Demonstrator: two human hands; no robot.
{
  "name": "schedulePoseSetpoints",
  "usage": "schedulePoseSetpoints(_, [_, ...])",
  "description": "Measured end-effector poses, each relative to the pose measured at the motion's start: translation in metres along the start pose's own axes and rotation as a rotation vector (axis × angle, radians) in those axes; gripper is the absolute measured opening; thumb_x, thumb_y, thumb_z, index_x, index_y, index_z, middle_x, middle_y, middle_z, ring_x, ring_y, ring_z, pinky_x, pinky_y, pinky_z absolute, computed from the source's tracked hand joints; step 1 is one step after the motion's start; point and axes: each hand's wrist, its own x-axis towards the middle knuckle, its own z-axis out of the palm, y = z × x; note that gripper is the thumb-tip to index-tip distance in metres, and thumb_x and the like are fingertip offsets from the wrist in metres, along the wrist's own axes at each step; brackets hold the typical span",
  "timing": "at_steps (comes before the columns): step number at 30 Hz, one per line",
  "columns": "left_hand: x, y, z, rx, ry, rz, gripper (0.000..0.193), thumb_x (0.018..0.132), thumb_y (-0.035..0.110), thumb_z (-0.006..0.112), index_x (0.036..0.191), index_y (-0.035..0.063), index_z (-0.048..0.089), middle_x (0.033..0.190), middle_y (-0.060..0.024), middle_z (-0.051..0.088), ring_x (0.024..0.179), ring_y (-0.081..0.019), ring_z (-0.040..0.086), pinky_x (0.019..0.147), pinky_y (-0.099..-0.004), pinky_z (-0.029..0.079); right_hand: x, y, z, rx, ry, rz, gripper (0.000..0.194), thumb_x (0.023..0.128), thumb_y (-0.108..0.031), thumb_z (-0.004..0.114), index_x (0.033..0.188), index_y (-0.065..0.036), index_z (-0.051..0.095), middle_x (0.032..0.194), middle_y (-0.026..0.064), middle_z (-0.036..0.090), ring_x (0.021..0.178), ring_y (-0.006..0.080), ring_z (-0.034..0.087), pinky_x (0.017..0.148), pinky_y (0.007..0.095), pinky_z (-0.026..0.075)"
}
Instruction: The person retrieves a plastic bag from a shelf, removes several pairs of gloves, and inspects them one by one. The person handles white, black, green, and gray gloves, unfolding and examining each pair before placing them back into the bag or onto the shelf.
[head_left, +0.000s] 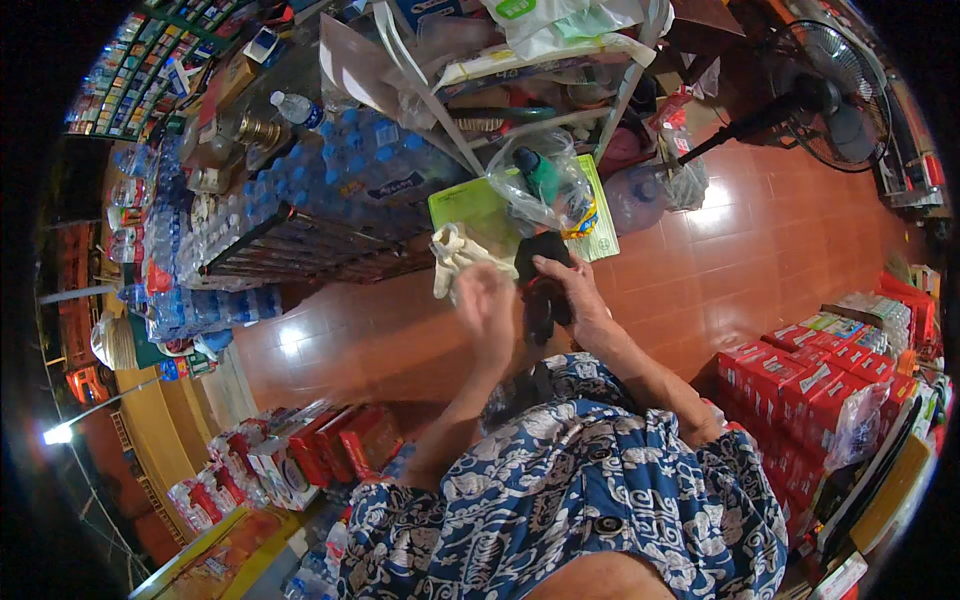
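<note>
My right hand (577, 289) grips a soft black item (545, 256), whose exact kind I cannot make out. Blurred by motion, my left hand (486, 300) is just left of it, beside a pair of off-white work gloves (461, 251). These gloves lie over the front edge of a light green box or board (484, 206). Behind the black item, a clear plastic bag (499, 176) rests on the same green surface. A green object with a dark top (540, 180) shows inside the bag, with a yellow and blue packet (581, 220) at its front.
Bottled water packs (360, 161) fill a metal rack (300, 240) at left. A cluttered white-framed shelf (525, 127) stands ahead. At right are a black standing fan (817, 105), a large clear water jug (637, 195) and stacked red drink cartons (810, 390). More cartons (337, 446) sit lower left.
</note>
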Motion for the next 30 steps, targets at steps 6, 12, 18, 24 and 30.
schedulePoseSetpoints(6, [0.016,-0.046,-0.008,-0.131,-0.189,-0.421,0.04,0.096,0.024,0.056,0.13,0.0025,0.05,0.127,-0.0094,0.054,0.113,-0.0163,0.052,0.096,-0.0302,0.042,0.023,0.025,0.013,-0.537,0.055,-0.372,0.04,0.09,-0.024,0.062,0.124,-0.004,0.051,0.112,0.0103,0.057,0.104,0.0181,0.054,0.09,0.0335,0.043])
schedulePoseSetpoints(12, [0.035,-0.073,-0.019,-0.46,-0.002,-0.619,0.021,0.092,0.016,0.061,0.11,0.0038,0.06,0.095,-0.0046,0.064,0.08,-0.0145,0.063,0.066,-0.0278,0.052,0.087,0.001,-0.041,-1.241,-0.113,-0.92,0.033,0.087,-0.014,0.057,0.117,-0.002,0.051,0.117,0.0173,0.054,0.103,0.0345,0.054,0.086,0.0414,0.044])
schedulePoseSetpoints(18, [0.094,-0.193,-0.019,0.554,0.237,-0.472,0.061,0.092,0.031,0.059,0.14,-0.0007,0.037,0.14,-0.0202,0.043,0.123,-0.0324,0.047,0.101,-0.0396,0.04,0.137,-0.026,-0.043,-1.984,-0.236,-1.124,0.047,0.072,-0.016,0.07,0.115,-0.007,0.053,0.116,0.012,0.052,0.096,0.0331,0.057,0.074,0.0438,0.049])
schedulePoseSetpoints(24, [0.134,-0.342,-0.068,0.906,0.162,-0.691,0.076,0.089,0.045,0.056,0.142,-0.0036,0.032,0.145,-0.0217,0.037,0.133,-0.0382,0.035,0.111,-0.0432,0.025,0.11,-0.026,-0.041,-2.02,-0.304,-1.141,0.034,0.077,-0.013,0.063,0.11,-0.006,0.056,0.101,0.0094,0.05,0.094,0.0298,0.053,0.075,0.0415,0.044])
schedulePoseSetpoints(30, [0.096,-0.233,-0.037,0.767,0.096,-0.491,0.073,0.086,0.031,0.062,0.141,-0.0043,0.029,0.142,-0.0239,0.037,0.134,-0.0384,0.031,0.112,-0.0448,0.022,0.086,-0.004,-0.108,-1.997,-0.127,-0.918,0.032,0.077,-0.01,0.06,0.109,-0.008,0.057,0.105,0.013,0.052,0.093,0.0312,0.056,0.074,0.0424,0.045])
